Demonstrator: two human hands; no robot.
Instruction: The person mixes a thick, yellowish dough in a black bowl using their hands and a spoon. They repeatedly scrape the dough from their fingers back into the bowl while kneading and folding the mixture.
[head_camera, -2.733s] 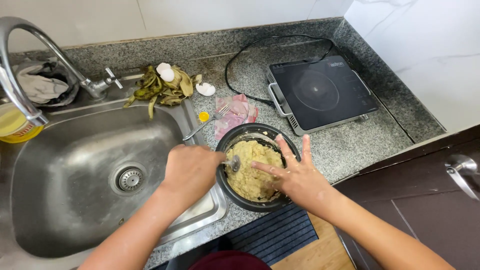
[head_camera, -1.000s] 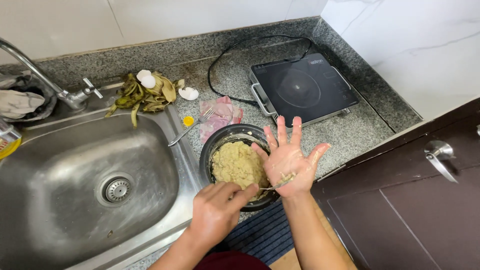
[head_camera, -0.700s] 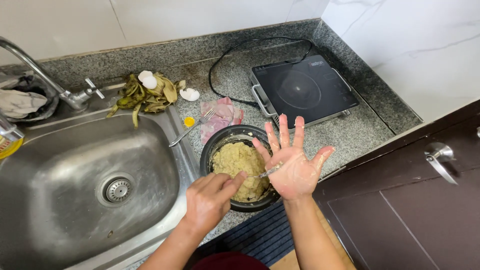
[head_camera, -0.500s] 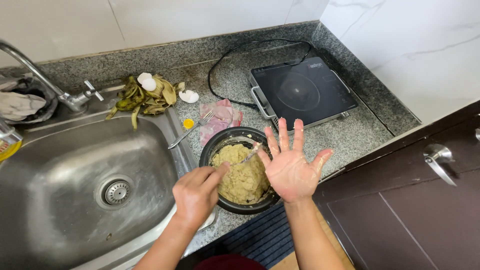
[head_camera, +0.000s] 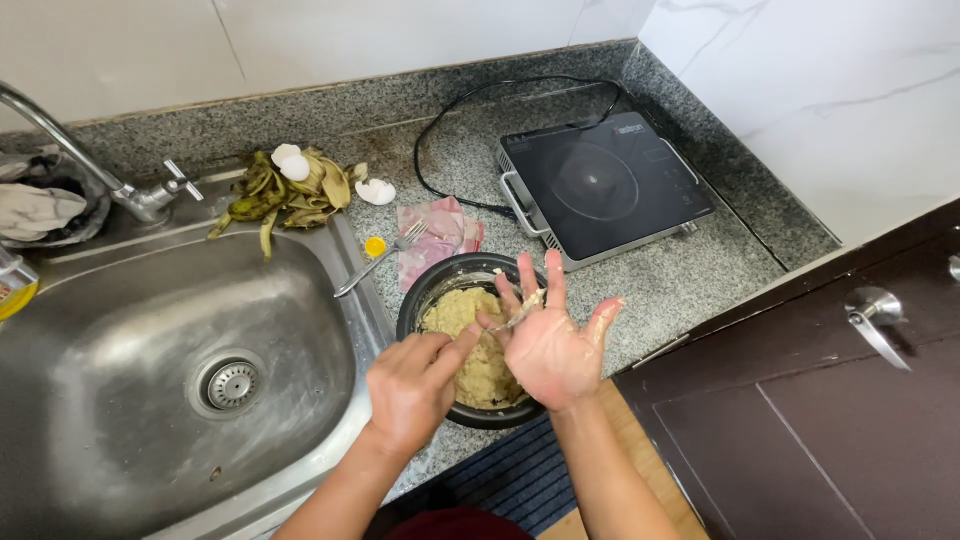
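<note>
At far left a cloth (head_camera: 35, 212) lies by the tap (head_camera: 140, 197), above the sink (head_camera: 150, 360). Peels (head_camera: 270, 195) and eggshells (head_camera: 377, 190) sit on the rim behind it, a fork (head_camera: 380, 262) across its right edge. The left hand (head_camera: 415, 385), fingers closed on a spoon (head_camera: 520, 310), scrapes the right hand (head_camera: 555, 340), whose fingers are spread open, smeared with batter. Both hover over the bowl (head_camera: 440, 290) of lumpy yellow-beige mash (head_camera: 470, 330), at the surface's (head_camera: 690, 280) front edge. Open room lies right of it, before the cooktop (head_camera: 605, 185).
</note>
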